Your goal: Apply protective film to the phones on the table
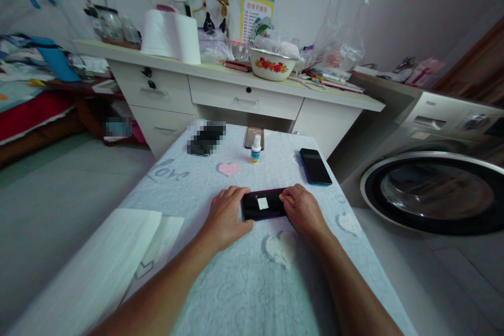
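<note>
A dark phone (254, 213) lies crosswise on the cloth-covered table, with a small white square patch on its glossy face. My left hand (226, 215) grips its left end, thumb at the near edge and fingers at the far edge. Over the right end, my right hand (303, 210) is closed with curled fingers; whatever lies under them is hidden. Beyond the phone stands a small white spray bottle (255, 151) with a blue and orange label. Behind the bottle is a phone case or phone with a brownish face (250, 137). To the right rests another black phone (315, 167).
A blurred-out dark object (207, 139) lies at the table's far left. White folded sheets (118, 236) cover the left edge. Behind stands a white desk (244, 98) with a flowered bowl (272, 65) and paper roll (170, 37). A washing machine (441, 115) is at right.
</note>
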A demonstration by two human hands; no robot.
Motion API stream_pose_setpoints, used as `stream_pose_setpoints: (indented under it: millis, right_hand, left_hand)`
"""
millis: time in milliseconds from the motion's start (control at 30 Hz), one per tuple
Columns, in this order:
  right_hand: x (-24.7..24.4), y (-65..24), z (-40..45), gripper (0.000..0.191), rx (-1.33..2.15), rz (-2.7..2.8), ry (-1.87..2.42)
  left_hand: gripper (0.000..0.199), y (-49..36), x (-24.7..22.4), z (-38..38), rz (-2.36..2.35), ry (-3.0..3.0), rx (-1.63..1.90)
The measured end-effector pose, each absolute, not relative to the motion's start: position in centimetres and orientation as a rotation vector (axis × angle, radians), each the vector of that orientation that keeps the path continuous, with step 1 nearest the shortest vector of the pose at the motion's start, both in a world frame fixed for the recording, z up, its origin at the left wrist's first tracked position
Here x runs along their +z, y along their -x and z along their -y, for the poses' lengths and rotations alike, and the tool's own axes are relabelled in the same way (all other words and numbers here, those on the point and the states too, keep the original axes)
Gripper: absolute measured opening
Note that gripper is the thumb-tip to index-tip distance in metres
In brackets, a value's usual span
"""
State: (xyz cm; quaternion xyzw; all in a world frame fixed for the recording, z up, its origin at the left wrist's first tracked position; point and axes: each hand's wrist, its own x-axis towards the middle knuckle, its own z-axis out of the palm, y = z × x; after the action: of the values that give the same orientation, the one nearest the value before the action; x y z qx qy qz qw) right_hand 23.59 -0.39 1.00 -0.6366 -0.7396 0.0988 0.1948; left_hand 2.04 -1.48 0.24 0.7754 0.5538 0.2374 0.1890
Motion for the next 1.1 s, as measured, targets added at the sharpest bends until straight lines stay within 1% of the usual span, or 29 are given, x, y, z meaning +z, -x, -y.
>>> stream_pose_setpoints:
  millis: [367,1100]
  right_hand:
    - [0.82,-22.96,0.55,0.012,0.337,2.146,1.687]
    - [0.8,-23.49,0.17,0.012,0.254,2.098,1.776]
  left_hand:
    - [0.054,-2.13,0.18,1.45,-1.549,-2.187,0.673]
    - [0.052,-2.06,0.22,1.58,-1.563,-2.175,0.671]
